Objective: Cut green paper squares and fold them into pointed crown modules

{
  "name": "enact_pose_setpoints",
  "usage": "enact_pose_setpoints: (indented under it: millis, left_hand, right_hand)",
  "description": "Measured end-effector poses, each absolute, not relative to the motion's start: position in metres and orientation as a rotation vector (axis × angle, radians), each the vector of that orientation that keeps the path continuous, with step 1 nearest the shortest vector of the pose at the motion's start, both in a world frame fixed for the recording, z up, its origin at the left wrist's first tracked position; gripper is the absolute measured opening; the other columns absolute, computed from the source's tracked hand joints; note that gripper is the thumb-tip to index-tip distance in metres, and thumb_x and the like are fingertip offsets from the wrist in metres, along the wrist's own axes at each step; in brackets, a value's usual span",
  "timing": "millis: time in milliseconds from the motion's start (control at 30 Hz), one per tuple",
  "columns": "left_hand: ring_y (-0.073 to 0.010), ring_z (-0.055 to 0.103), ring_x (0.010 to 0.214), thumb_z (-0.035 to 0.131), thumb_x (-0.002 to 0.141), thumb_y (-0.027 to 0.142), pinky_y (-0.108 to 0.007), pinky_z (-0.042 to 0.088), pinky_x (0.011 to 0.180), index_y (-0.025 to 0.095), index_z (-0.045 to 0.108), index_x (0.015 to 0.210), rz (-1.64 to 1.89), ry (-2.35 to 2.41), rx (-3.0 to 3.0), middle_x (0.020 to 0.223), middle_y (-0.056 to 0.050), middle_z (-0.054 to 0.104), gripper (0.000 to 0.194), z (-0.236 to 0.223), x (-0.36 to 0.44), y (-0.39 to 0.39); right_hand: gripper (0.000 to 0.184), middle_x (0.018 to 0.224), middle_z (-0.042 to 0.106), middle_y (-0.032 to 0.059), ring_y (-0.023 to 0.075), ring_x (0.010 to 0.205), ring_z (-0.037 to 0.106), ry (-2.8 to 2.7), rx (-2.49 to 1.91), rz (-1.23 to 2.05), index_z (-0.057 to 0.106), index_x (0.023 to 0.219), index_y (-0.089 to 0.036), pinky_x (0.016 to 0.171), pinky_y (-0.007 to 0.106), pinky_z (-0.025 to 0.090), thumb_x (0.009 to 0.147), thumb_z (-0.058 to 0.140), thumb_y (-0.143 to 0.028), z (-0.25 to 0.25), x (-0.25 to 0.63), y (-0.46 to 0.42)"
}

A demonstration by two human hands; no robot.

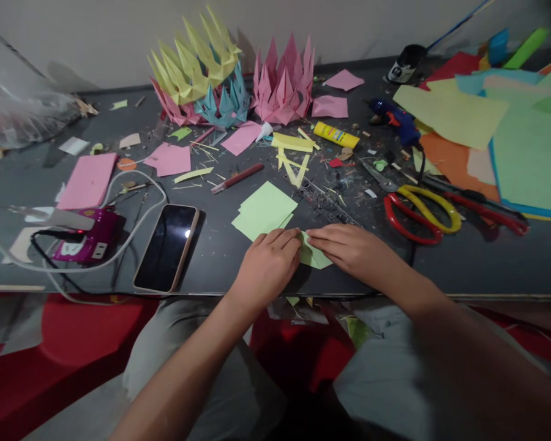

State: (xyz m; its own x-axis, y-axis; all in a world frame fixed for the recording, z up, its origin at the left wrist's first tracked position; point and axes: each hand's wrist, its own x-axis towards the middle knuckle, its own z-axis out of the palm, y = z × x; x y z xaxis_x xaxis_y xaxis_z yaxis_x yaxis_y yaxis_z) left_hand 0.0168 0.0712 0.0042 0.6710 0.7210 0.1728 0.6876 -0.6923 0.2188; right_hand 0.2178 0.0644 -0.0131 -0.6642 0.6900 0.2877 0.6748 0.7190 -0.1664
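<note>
Green sheet (320, 260) nr bench (215, 263) front edge, btwn L hand (270, 260) & R hand (356, 251); fingers of each together on it, pinching or just pressing: can't tell. Uneven pressure could skew a crease; L knuckles could nudge green stack (265, 207). Thumbs & sheet's far edge hidden.

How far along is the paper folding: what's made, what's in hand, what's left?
The yellow crown, blue crown and right-hand pink crown look finished, standing at the back. The left hand and right hand press a green piece, apparently mid-fold. The flat green sheets just beyond look unfolded, so probably remain. No green crown is visible.
</note>
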Motion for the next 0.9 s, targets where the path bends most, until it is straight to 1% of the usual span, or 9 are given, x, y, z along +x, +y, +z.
enact_pose_setpoints:
  millis: [200, 300, 367, 500, 567, 767, 900]
  left_hand:
    - [-0.0211, 0.055, 0.102, 0.046, 0.088, 0.018, -0.035, 0.046, 0.083, 0.016, 0.059, 0.096, 0.367, 1.205, 2.755, 0.114, -0.007, 0.061, 0.016, 0.0054, 0.0173, 0.0709]
    - [-0.0223, 0.054, 0.105, 0.045, 0.088, 0.019, -0.036, 0.045, 0.084, 0.016, 0.06, 0.095, 0.374, 1.219, 2.804, 0.117, -0.008, 0.059, 0.016, 0.0059, 0.0176, 0.07]
    - [-0.0218, 0.053, 0.107, 0.043, 0.089, 0.018, -0.035, 0.045, 0.086, 0.015, 0.059, 0.099, 0.376, 1.187, 2.835, 0.119, -0.007, 0.059, 0.019, 0.005, 0.0177, 0.0692]
    - [-0.0198, 0.052, 0.111, 0.04, 0.091, 0.018, -0.034, 0.042, 0.091, 0.014, 0.052, 0.117, 0.36, 1.146, 2.85, 0.123, -0.008, 0.057, 0.029, 0.0019, 0.0178, 0.0686]
    - [-0.0197, 0.052, 0.112, 0.04, 0.091, 0.018, -0.035, 0.042, 0.092, 0.014, 0.051, 0.12, 0.338, 1.151, 2.845, 0.124, -0.008, 0.057, 0.031, 0.0015, 0.0181, 0.0689]
    - [-0.0204, 0.053, 0.112, 0.042, 0.09, 0.017, -0.037, 0.042, 0.093, 0.017, 0.056, 0.116, 0.308, 1.176, 2.825, 0.124, -0.006, 0.058, 0.029, 0.0036, 0.0188, 0.0694]
    - [-0.0211, 0.053, 0.113, 0.044, 0.089, 0.017, -0.038, 0.045, 0.089, 0.016, 0.056, 0.116, 0.351, 1.156, 2.835, 0.124, -0.006, 0.058, 0.029, 0.0024, 0.0183, 0.0688]
  right_hand:
    - [0.03, 0.116, 0.063, 0.0079, 0.0205, 0.105, 0.056, -2.594, -1.107, 0.085, 0.06, 0.112, -0.016, 0.09, 0.039, 0.046, 0.089, 0.042, -0.013, -0.0136, 0.2175, 0.0629]
    - [0.029, 0.115, 0.063, 0.0085, 0.0206, 0.105, 0.056, -2.591, -1.1, 0.093, 0.06, 0.112, -0.015, 0.089, 0.039, 0.046, 0.089, 0.041, -0.013, -0.0133, 0.2172, 0.0629]
    - [0.029, 0.115, 0.063, 0.0092, 0.0209, 0.104, 0.056, -2.595, -1.092, 0.091, 0.06, 0.112, -0.013, 0.088, 0.039, 0.047, 0.089, 0.041, -0.013, -0.0131, 0.217, 0.0633]
    - [0.03, 0.115, 0.063, 0.0094, 0.0207, 0.103, 0.056, -2.601, -1.103, 0.091, 0.059, 0.112, -0.014, 0.087, 0.038, 0.047, 0.089, 0.04, -0.012, -0.0133, 0.2166, 0.0635]
    - [0.031, 0.115, 0.062, 0.0096, 0.0207, 0.104, 0.055, -2.601, -1.111, 0.095, 0.059, 0.113, -0.014, 0.087, 0.038, 0.046, 0.089, 0.04, -0.011, -0.0133, 0.2162, 0.0629]
    - [0.031, 0.116, 0.062, 0.0099, 0.0215, 0.105, 0.055, -2.589, -1.16, 0.086, 0.058, 0.115, -0.013, 0.086, 0.038, 0.047, 0.089, 0.04, -0.011, -0.0108, 0.2133, 0.0594]
    - [0.031, 0.116, 0.062, 0.0102, 0.0212, 0.105, 0.055, -2.574, -1.173, 0.069, 0.058, 0.115, -0.011, 0.085, 0.037, 0.047, 0.089, 0.04, -0.011, -0.0098, 0.2119, 0.0576]
